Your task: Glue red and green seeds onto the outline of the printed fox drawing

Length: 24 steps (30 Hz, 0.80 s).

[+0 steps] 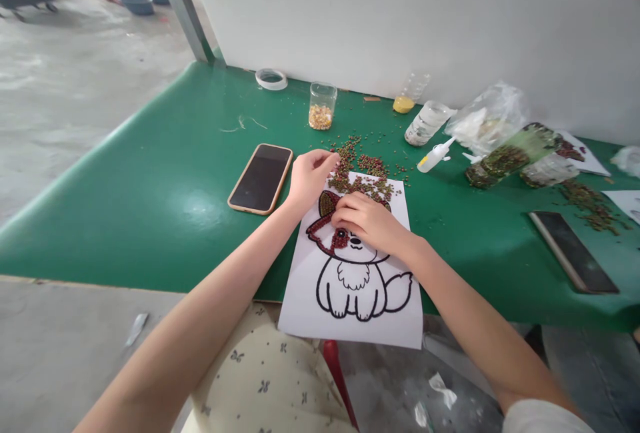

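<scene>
A white sheet with a puppy-like animal drawing (352, 290) lies on the green table, its lower edge past the table's front edge. Reddish beans cover part of the animal's head, and greenish ones fill one ear. My left hand (311, 176) is at the sheet's upper left, thumb and finger pinched beside a pile of small beans (345, 163); what they hold is too small to make out. Over the animal's head rests my right hand (367, 221), fingers curled together and pointing left. Its fingertips touch the drawing, and anything between them is hidden.
A phone (261, 178) lies left of the sheet, another phone (573, 252) far right. Behind stand a cup of corn kernels (321, 116) and a tape roll (271, 79). To the right are a glue bottle (435, 156), a tipped jar (513, 156) and a plastic bag (490, 116).
</scene>
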Available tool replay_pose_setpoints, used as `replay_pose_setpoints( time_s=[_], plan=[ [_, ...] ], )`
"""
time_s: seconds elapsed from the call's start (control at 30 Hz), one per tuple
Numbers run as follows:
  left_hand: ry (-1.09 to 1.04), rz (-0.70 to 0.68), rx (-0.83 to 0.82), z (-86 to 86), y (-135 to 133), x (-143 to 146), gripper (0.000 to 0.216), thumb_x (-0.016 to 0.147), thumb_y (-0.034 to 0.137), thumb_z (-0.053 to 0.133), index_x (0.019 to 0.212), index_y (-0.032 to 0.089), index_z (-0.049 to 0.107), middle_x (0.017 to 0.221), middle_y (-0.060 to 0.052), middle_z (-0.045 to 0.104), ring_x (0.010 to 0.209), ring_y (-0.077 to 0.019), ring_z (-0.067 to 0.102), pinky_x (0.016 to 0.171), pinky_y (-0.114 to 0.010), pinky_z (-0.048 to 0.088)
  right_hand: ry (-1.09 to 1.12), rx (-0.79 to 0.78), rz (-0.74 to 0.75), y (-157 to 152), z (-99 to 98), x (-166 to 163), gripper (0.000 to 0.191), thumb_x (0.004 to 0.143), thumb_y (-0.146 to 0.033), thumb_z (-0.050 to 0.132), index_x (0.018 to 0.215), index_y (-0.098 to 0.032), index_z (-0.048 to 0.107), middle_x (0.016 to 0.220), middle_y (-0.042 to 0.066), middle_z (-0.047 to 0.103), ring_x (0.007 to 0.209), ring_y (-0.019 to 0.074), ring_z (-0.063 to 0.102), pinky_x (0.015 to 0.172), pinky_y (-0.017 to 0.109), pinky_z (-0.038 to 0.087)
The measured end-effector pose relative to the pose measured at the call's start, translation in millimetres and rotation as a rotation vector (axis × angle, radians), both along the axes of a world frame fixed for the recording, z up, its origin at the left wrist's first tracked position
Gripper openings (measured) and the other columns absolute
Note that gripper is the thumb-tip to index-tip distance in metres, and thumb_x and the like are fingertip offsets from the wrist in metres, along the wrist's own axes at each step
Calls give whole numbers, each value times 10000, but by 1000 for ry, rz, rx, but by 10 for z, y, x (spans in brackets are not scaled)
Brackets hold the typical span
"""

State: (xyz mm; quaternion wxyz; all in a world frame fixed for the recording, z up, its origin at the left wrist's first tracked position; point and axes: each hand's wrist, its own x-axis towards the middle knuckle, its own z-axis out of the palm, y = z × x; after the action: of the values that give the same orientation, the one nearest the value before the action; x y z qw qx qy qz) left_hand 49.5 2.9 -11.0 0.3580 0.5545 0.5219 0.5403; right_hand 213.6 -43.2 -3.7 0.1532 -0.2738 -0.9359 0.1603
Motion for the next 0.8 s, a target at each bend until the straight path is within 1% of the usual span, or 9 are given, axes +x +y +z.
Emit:
replay_pose_setpoints(
  time_s=[0.3, 0.47, 0.7, 0.8],
  plan=[
    [3, -3, 3, 18, -11, 3, 226, 791, 346, 574, 694, 162, 664, 617, -1, 615, 563, -97, 509, 535, -240, 398, -78, 97, 15, -28, 25, -34, 200, 957, -182, 418, 879, -168, 602, 923, 64, 574, 890, 184, 476, 791, 302, 422],
    [-6, 4, -8, 10, -1, 9, 218, 786, 343, 582, 698, 162, 666, 625, -3, 629, 563, -97, 520, 543, -237, 404, -135, 135, -4, -48, 39, -57, 193, 958, -176, 406, 879, -173, 582, 925, 71, 566, 879, 195, 476, 787, 322, 420],
    [15, 1, 4, -21, 6, -10, 237, 786, 377, 577, 727, 168, 675, 615, -2, 613, 572, -102, 516, 527, -229, 399, -96, 111, -20, -48, 33, -48, 177, 951, -148, 398, 886, -169, 561, 941, 77, 564, 907, 203, 479, 808, 324, 432],
    [13, 7, -7, -15, 4, -14, 236, 779, 377, 580, 720, 168, 672, 623, -4, 620, 572, -102, 515, 523, -226, 402, -75, 82, -22, -44, 40, -42, 161, 946, -155, 421, 886, -176, 570, 938, 72, 573, 904, 197, 484, 807, 327, 438]
  ],
)
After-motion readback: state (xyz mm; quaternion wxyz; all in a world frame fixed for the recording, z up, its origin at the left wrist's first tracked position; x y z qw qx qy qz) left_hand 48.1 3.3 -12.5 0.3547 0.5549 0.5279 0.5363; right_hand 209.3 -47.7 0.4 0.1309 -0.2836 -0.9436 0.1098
